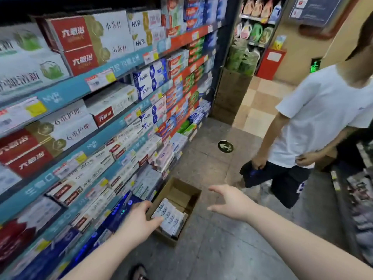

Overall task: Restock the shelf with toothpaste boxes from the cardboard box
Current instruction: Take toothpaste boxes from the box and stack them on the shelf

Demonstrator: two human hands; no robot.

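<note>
An open cardboard box (186, 191) stands on the floor against the foot of the shelf. Several white toothpaste boxes (171, 216) with blue print lie in its near half; its far half shows bare cardboard. My left hand (139, 221) reaches down over the box's near left corner, fingers spread and relaxed, holding nothing. My right hand (230, 201) hovers to the right of the box, fingers and thumb spread, empty. The shelf (66, 93) runs along the left, its tiers packed with toothpaste boxes.
Another person in a white T-shirt (314, 118) and dark shorts stands in the aisle at the right, one knee raised. A round floor sticker (225, 146) with an arrow lies beyond the box. A second shelf (355, 190) lines the right edge. My foot (139, 272) shows at the bottom.
</note>
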